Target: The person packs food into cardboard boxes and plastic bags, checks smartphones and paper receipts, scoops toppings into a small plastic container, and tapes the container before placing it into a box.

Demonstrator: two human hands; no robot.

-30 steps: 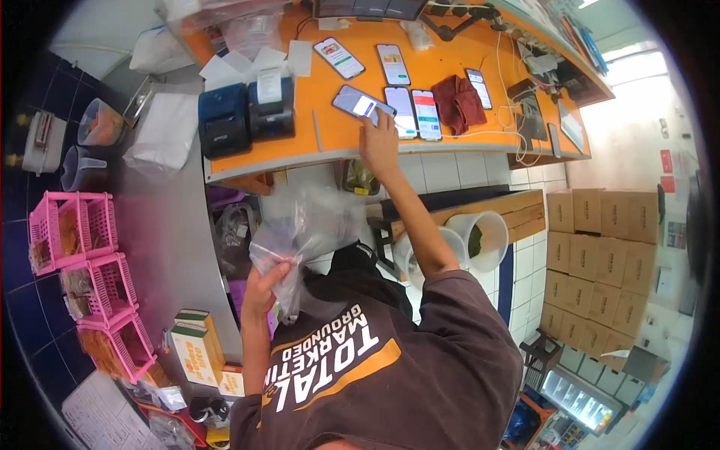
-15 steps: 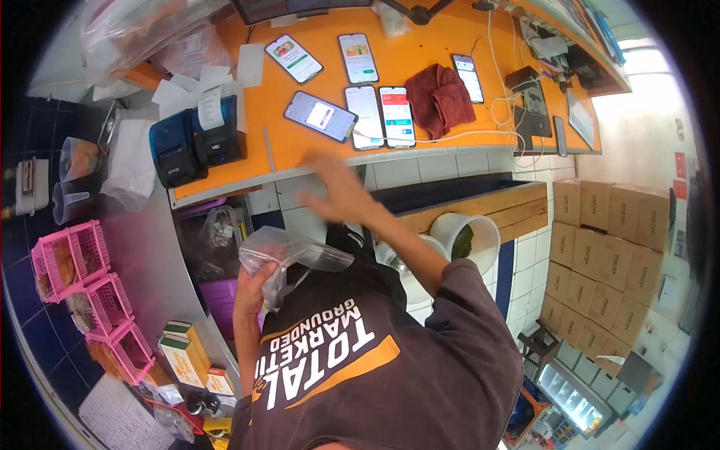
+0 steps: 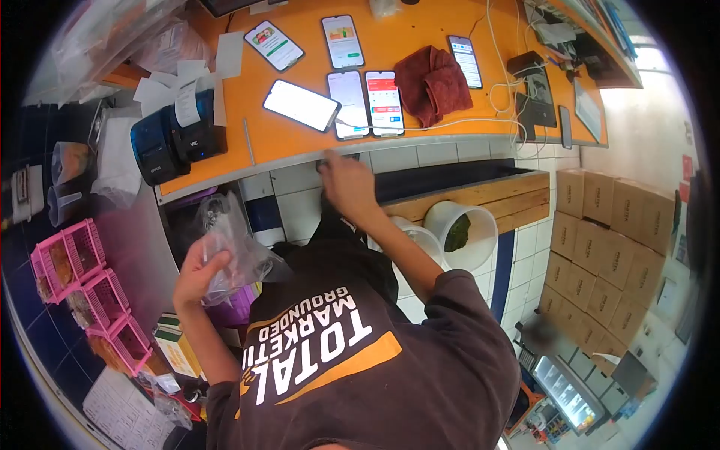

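Note:
My left hand (image 3: 199,271) grips a crumpled clear plastic bag (image 3: 238,259) low on the left, in front of the counter. My right hand (image 3: 350,186) is just below the counter's front edge, its fingers curled together. A small dark patch shows at those fingertips; whether they hold it I cannot make out. Above this hand, on the orange counter (image 3: 240,171), lie a tilted phone with a white screen (image 3: 301,105) and two upright phones, one with a pale screen (image 3: 347,101) and one with a red-topped screen (image 3: 385,103).
A red-brown cloth (image 3: 435,86) and a white cable (image 3: 450,121) lie on the counter. A dark printer (image 3: 199,139) stands at its left end. White tubs (image 3: 480,240) are below. Pink baskets (image 3: 79,259) line the left; stacked cartons (image 3: 600,247) stand right.
My left hand has moved left and down with the bag. My right hand has shifted slightly right, its fingers now curled. The tilted phone's screen has turned from a grey pop-up to white.

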